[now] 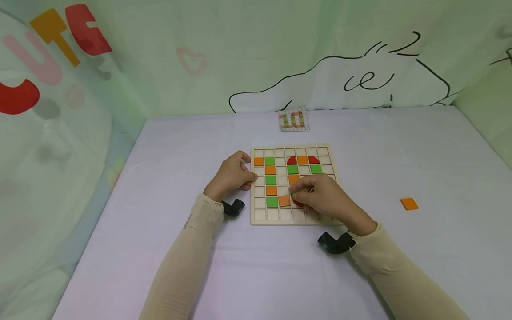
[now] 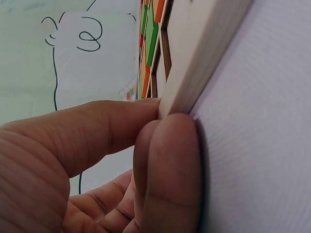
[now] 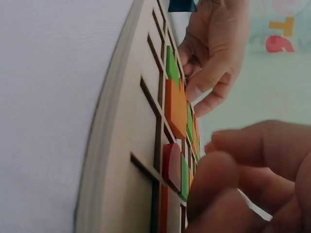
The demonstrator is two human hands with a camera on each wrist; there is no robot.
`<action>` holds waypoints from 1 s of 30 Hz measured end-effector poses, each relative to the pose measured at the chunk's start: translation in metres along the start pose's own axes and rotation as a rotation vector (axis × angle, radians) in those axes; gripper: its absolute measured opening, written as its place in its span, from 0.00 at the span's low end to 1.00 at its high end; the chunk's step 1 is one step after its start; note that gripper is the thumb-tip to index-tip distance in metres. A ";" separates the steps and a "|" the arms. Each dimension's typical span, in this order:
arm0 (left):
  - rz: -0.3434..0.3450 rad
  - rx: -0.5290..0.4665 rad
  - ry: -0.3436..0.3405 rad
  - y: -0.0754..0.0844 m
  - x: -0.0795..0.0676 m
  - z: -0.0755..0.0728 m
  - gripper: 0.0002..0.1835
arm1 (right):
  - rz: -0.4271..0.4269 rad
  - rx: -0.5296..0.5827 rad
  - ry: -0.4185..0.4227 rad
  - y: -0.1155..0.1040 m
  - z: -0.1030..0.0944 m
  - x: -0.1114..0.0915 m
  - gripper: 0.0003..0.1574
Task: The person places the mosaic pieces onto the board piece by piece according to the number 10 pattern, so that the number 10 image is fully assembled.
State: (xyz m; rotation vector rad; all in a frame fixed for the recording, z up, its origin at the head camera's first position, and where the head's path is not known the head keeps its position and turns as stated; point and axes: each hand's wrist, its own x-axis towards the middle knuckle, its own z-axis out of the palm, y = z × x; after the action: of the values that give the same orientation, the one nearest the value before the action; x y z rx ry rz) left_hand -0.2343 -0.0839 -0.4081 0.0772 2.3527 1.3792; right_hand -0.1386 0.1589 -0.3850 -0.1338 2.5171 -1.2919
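Note:
A wooden grid board (image 1: 285, 216) carries orange, green and red tiles in its squares. At its left edge my left hand (image 1: 233, 174) pinches the rim, thumb on top; the left wrist view shows this close up. My right hand (image 1: 322, 195) is over the lower middle of the board, fingers bent, with no tile visible between the fingertips (image 3: 214, 170). Just left of them an orange tile (image 1: 284, 201) sits slightly askew, raised over the grid lines in the right wrist view. A red rounded tile (image 3: 171, 165) lies beside it, partly covered by my hand in the head view.
A loose orange tile (image 1: 409, 204) lies on the white cloth to the right of the board. Behind the board, a small pattern card (image 1: 294, 120) with coloured squares leans near the printed backdrop (image 1: 160, 66). Dark wrist cameras (image 1: 336, 243) jut out below both hands.

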 end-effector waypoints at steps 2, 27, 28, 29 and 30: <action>0.000 -0.003 0.001 0.000 0.000 -0.001 0.28 | -0.001 -0.006 -0.038 0.000 0.001 0.001 0.11; -0.003 -0.001 -0.013 0.002 0.000 0.000 0.28 | 0.317 -0.088 0.396 0.121 -0.131 -0.097 0.32; -0.005 -0.002 -0.011 0.002 -0.001 0.000 0.28 | 0.330 -0.106 0.411 0.126 -0.134 -0.102 0.33; -0.006 -0.004 -0.010 0.001 -0.001 -0.001 0.28 | 0.349 -0.131 0.417 0.130 -0.137 -0.105 0.35; -0.006 -0.006 -0.009 0.001 0.000 -0.002 0.28 | 0.362 -0.148 0.408 0.133 -0.139 -0.108 0.38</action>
State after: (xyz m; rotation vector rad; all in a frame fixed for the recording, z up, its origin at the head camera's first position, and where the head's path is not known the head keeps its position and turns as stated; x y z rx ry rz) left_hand -0.2346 -0.0851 -0.4068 0.0744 2.3391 1.3805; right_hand -0.0720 0.3689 -0.3915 0.5839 2.7905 -1.0689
